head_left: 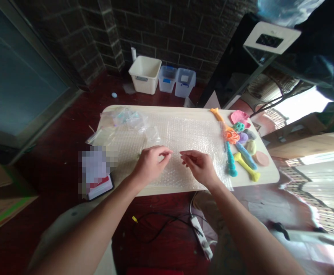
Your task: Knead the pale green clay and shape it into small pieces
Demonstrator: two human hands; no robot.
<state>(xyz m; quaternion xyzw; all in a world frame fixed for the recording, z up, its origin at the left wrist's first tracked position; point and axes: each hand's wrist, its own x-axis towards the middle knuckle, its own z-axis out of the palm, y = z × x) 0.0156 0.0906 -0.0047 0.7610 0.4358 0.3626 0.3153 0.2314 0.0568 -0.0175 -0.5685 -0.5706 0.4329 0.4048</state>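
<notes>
Forearms [115, 210] extend, bubble wrap [194, 131] (clear) below left grip [152, 161] and right grip [200, 166].

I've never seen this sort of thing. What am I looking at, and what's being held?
There's no machine here: these are a person's bare left hand and right hand. The single picture comes from a head-worn camera looking forward and down. Below the hands is a pale table partly covered by clear bubble wrap. Thin plastic bags lie toward its far left, and colourful shapes, such as a yellow bone-like piece, gather at the right. The fingers are bent inward; whether they pinch anything, I cannot tell.
</notes>
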